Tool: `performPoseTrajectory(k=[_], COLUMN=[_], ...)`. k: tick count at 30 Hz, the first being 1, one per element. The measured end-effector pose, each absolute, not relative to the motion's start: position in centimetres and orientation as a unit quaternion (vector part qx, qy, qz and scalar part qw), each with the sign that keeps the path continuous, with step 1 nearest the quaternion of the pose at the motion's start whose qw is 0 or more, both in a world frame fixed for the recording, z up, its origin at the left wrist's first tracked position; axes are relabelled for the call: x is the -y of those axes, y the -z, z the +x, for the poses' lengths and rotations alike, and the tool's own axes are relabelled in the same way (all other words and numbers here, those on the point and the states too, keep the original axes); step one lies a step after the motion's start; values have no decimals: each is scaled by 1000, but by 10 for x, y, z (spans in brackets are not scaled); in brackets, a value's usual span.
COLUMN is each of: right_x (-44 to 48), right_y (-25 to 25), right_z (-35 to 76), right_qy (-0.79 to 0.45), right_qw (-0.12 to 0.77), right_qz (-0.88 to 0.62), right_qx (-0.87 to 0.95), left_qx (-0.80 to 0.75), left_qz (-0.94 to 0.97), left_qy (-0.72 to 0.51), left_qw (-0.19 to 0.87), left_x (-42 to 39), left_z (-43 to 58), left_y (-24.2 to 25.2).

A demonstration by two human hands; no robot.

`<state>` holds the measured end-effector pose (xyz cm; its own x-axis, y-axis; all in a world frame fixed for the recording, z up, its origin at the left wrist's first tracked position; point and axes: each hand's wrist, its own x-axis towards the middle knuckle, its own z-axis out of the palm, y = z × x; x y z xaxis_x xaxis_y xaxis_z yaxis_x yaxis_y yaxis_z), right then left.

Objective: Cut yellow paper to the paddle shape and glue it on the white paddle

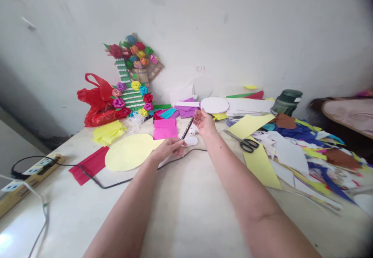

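My left hand (170, 148) is closed, its fingers pinching the lower end of a black pen (187, 128) that tilts up to the right. My right hand (204, 122) is beside the pen's upper end, palm turned inward and fingers loosely apart. A yellow paper cutout (129, 153), oval with a narrow handle, lies left of my left hand, and the handle's end is hidden by that hand. Small white paper pieces (191, 141) lie behind my left fingers. Farther back is a white paddle-shaped cutout (215, 105) with a purplish edge.
Scissors (247, 145) rest on yellow paper at the right, near heaped paper scraps (314, 153). A dark cable (113, 186) crosses from a power strip (32, 172). Flower crafts (132, 79), a red bag (97, 102) and a green jar (288, 101) stand toward the wall.
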<state>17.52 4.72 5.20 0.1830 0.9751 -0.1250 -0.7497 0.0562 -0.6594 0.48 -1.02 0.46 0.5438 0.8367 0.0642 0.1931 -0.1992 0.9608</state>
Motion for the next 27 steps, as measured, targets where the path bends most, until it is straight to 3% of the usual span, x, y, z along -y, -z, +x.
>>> performPoseTrajectory(k=[27], right_x=[-37], right_y=[-44], right_z=[148], right_qy=[-576], right_qw=[691], right_qz=[-333], right_qx=[284], left_qx=[-348], left_qz=[670], left_qy=[-334], left_qw=[565], left_x=[6], left_z=[0], left_y=[2])
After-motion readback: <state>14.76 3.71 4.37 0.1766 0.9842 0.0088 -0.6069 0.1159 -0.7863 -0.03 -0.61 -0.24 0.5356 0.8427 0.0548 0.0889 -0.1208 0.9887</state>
